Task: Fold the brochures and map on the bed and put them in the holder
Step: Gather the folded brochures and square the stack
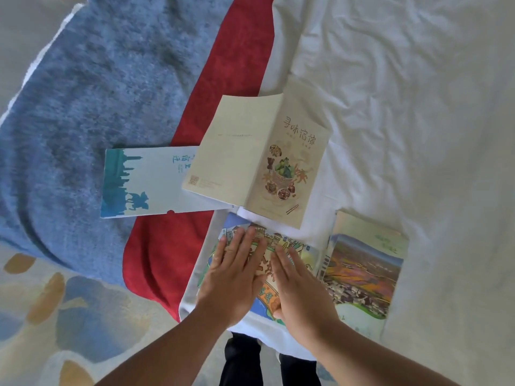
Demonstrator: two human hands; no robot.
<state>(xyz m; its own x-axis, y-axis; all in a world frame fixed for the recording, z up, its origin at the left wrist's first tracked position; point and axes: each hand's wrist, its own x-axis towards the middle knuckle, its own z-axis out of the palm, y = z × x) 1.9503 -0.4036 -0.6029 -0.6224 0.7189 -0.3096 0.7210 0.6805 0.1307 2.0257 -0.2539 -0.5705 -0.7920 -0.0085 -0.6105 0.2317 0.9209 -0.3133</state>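
Palms down on the map point(305, 252), left hand point(232, 277) beside right hand point(302, 293), fingers straight, no grip.

Cream brochure point(259, 162), front panel: brown brush-style title "寻味宿" plus a fourth character not surely legible; small line beneath too blurred to read.
Cream brochure, back panel: QR code point(193, 180) at lower left; fine print beside it unreadable.
Blue holder point(145, 182): teal characters lying sideways, illegible.
Map point(295, 246): large orange characters, mostly covered, unreadable.
Photo brochure point(362, 271): green lettering at top right, too blurred.
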